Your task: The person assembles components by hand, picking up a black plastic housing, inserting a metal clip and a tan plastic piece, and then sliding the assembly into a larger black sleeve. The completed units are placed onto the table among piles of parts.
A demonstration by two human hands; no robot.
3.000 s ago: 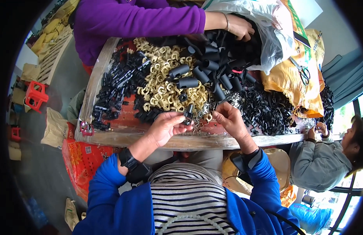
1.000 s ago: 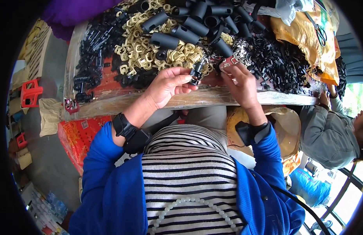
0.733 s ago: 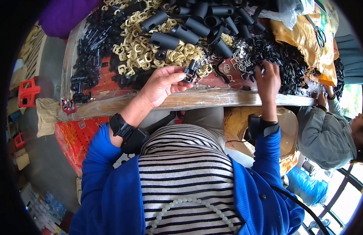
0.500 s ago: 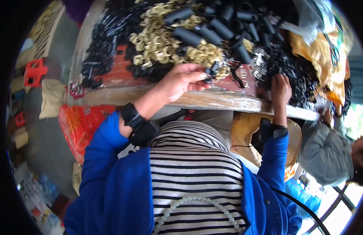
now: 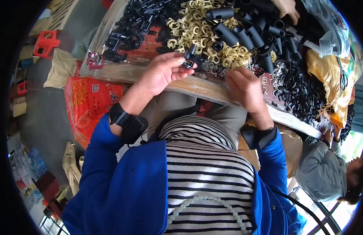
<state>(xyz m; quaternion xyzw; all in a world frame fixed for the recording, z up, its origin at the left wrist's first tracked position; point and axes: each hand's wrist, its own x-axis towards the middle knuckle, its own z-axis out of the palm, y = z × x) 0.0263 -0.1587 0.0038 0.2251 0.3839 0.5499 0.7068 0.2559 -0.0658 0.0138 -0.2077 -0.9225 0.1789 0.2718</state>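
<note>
My left hand (image 5: 162, 72) pinches a small black plastic fitting (image 5: 191, 56) between thumb and fingers, above the table's near edge. To its right my right hand (image 5: 246, 88) is over the wooden edge, its fingers drawn together and slightly blurred. Whatever they hold, if anything, is hidden. Just beyond the hands lies a heap of gold-coloured C-shaped clips (image 5: 189, 29). Black tubes (image 5: 244, 37) are piled to the right of it. Small silver pieces (image 5: 211, 67) are scattered near the edge between my hands.
Long black parts (image 5: 128, 27) cover the table's far left; small black pieces (image 5: 303, 84) heap up on the right beside a yellow sack (image 5: 326, 70). Another person's hand (image 5: 288, 9) reaches in at the top. A person in grey (image 5: 320, 168) sits at the right. A red bag (image 5: 85, 105) hangs at left.
My right hand has come left, from the small black pieces toward my left hand. The left hand still holds the black fitting, now tipped more upright. Another person's hand has appeared at the top.
</note>
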